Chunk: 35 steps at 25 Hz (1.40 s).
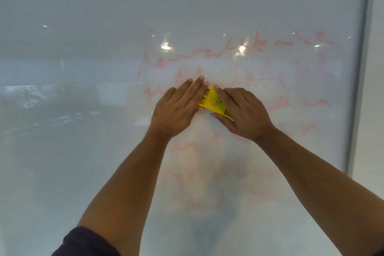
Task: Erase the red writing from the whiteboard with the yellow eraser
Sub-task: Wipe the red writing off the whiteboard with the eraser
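A glossy whiteboard [83, 151] fills the view. Faded red writing [187, 56] runs across its middle and right, with smeared pink patches lower down. The yellow eraser [214, 102] lies flat against the board at the centre. My right hand [243, 114] grips its right end, thumb under it and fingers over the top. My left hand [178, 106] presses on the eraser's left end with straight fingers pointing up and right. Both forearms reach up from the bottom of the view.
A grey metal frame [359, 68] edges the board on the right, with a pale wall [376, 110] beyond it. The board's left half reflects a room and ceiling lights. A dark sleeve [83, 243] covers my left upper arm.
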Each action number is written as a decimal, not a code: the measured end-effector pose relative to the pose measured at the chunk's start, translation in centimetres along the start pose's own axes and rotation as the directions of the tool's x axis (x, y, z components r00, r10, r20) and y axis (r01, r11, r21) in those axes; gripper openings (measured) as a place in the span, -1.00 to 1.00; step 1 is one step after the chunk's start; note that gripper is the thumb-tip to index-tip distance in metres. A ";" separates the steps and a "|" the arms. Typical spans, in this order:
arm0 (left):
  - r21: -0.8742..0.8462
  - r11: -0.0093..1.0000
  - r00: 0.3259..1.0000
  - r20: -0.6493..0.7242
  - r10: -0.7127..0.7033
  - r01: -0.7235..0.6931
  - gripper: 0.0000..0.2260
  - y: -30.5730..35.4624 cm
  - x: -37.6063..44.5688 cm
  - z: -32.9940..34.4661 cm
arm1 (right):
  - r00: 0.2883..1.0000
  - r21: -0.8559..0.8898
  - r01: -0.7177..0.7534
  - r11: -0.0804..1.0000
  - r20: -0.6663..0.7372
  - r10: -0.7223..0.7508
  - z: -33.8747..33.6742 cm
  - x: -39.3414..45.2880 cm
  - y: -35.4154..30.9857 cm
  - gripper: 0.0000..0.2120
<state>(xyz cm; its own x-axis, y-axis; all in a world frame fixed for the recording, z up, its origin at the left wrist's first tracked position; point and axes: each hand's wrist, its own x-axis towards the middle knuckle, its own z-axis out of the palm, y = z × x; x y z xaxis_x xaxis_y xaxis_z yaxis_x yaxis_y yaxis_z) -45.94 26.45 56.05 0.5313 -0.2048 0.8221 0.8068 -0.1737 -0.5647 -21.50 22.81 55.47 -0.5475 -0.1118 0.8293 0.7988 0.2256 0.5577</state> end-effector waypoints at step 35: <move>-0.047 0.814 0.814 0.090 -0.573 0.579 -0.41 -13.0 -5.1 1.2 | 0.997 -0.043 0.069 0.997 -0.014 -0.070 8.6 19.5 -2.7 -0.56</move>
<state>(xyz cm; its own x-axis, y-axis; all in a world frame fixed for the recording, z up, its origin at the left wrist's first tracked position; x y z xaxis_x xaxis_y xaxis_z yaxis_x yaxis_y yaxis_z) -58.83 30.87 59.31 -0.0067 0.0199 0.9998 0.9521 -0.3056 0.0125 -36.44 28.41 69.83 -0.5983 -0.1405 0.7888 0.7691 0.1756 0.6146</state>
